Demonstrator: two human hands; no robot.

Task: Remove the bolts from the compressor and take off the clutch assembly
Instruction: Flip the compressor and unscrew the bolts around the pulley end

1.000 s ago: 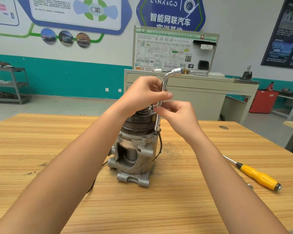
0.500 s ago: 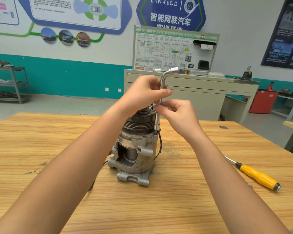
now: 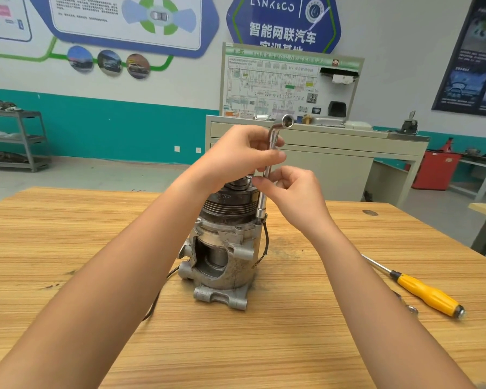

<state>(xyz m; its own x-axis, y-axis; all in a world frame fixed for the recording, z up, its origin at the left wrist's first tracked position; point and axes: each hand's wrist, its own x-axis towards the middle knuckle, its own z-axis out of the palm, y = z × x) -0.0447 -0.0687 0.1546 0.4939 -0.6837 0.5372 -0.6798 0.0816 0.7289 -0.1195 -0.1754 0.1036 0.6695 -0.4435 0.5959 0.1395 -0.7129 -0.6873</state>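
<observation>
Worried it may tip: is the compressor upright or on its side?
Upright: the compressor stands on its base on the wooden table, grooved pulley on top.

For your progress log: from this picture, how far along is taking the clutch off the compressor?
Done: nothing clearly; no removed bolt can be made out. In hand: the left hand and right hand hold the L-shaped socket wrench upright, its lower end at the housing flange of the compressor, presumably on a bolt. Left: the bolts, then lifting off the clutch assembly, which sits on top.
</observation>
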